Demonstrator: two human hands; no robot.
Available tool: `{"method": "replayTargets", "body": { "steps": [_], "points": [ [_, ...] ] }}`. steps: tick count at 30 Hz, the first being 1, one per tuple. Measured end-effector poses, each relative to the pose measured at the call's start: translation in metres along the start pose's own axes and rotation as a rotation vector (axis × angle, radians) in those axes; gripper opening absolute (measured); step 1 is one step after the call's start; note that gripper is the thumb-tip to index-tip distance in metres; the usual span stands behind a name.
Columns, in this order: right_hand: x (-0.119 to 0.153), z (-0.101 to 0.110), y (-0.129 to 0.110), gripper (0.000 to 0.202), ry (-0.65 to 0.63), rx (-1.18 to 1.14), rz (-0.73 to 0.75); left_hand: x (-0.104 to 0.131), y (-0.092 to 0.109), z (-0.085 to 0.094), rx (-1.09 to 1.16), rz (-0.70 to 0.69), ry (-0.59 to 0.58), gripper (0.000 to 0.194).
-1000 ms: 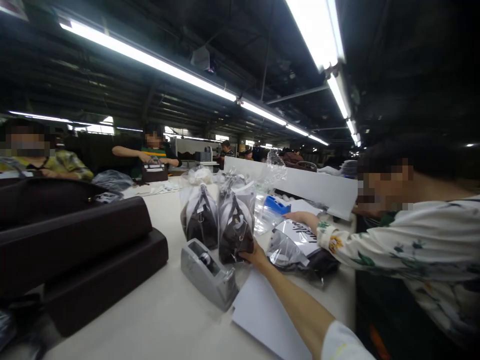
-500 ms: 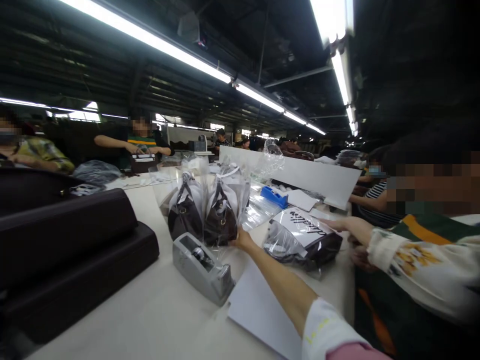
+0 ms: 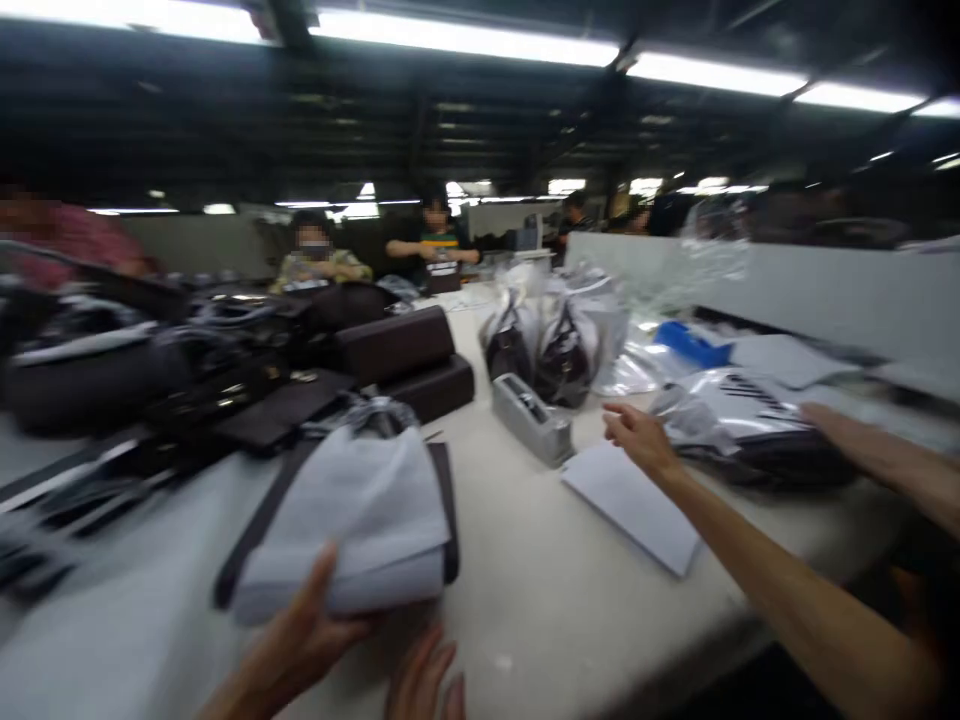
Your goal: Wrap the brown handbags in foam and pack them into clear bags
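At the bottom left lies a dark handbag, mostly covered by a folded white sheet; its wrapped handles face away from me. My left hand grips the near edge, thumb up against the sheet and fingers underneath. Blurred and cut off by the lower frame edge, my right hand has its fingers apart close to the bag; whether it touches the bag is unclear.
Dark bags crowd the left. A grey tape dispenser, plastic-wrapped bags, white sheets and a blue dispenser occupy the table. From the right come another person's forearm and a hand at a wrapped bag.
The view has swung left, so the dispenser and wrapped bags appear farther right. My hands and the sheet-covered bag are now in view. The reaching hand has come away from the wrapped bags.
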State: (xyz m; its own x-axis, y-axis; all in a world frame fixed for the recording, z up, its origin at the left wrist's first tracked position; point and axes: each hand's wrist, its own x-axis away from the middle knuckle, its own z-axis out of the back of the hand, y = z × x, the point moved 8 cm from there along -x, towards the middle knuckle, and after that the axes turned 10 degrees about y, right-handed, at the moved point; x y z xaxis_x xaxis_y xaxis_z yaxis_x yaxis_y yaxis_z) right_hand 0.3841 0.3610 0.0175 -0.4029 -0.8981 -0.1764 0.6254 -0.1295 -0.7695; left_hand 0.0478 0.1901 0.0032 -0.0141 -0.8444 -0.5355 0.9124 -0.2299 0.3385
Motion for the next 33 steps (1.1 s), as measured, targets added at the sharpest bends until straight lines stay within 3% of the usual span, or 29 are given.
{"method": "replayTargets", "body": {
  "steps": [3, 6, 10, 12, 15, 18, 22, 25, 27, 30, 31, 33],
  "points": [
    [0.054, -0.054, -0.037, 0.045, -0.249, -0.209, 0.098, 0.015, -0.030, 0.023, -0.176, 0.091, -0.006, 0.029],
    [0.099, -0.094, -0.075, 0.052, -0.432, -0.345, 0.145, 0.016, -0.028, 0.027, -0.241, 0.115, 0.003, 0.036],
    [0.111, -0.125, -0.096, 0.068, -0.399, -0.343, 0.096, 0.012, -0.005, 0.034, -0.256, 0.114, 0.032, 0.023],
    [0.109, -0.138, -0.100, 0.076, -0.385, -0.295, 0.103, 0.008, 0.001, 0.042, -0.261, 0.114, 0.055, 0.028],
    [0.106, -0.142, -0.118, 0.077, -0.325, -0.253, 0.238, -0.001, 0.000, 0.054, -0.261, 0.106, 0.081, 0.047],
    [0.119, -0.130, -0.151, 0.063, -0.297, -0.268, 0.462, -0.007, -0.005, 0.059, -0.250, 0.077, 0.066, 0.054],
    [0.174, -0.125, -0.179, 0.057, -0.484, -0.175, 0.843, -0.008, -0.009, 0.055, -0.237, 0.047, 0.014, 0.055],
    [0.212, -0.129, -0.164, 0.064, -0.526, -0.033, 1.033, -0.012, -0.007, 0.047, -0.257, 0.001, -0.084, 0.049],
    [0.218, -0.128, -0.145, 0.070, -0.395, -0.009, 0.977, -0.019, -0.008, 0.043, -0.288, -0.010, -0.167, 0.046],
    [0.216, -0.122, -0.109, 0.090, -0.125, -0.081, 0.665, -0.034, -0.013, 0.038, -0.297, -0.021, -0.287, 0.048],
    [0.215, -0.120, -0.096, 0.097, -0.077, -0.132, 0.532, -0.038, -0.014, 0.036, -0.283, -0.033, -0.318, 0.047],
    [0.216, -0.124, -0.079, 0.100, -0.101, -0.229, 0.308, -0.042, -0.016, 0.027, -0.237, -0.052, -0.399, 0.042]
  ]
}}
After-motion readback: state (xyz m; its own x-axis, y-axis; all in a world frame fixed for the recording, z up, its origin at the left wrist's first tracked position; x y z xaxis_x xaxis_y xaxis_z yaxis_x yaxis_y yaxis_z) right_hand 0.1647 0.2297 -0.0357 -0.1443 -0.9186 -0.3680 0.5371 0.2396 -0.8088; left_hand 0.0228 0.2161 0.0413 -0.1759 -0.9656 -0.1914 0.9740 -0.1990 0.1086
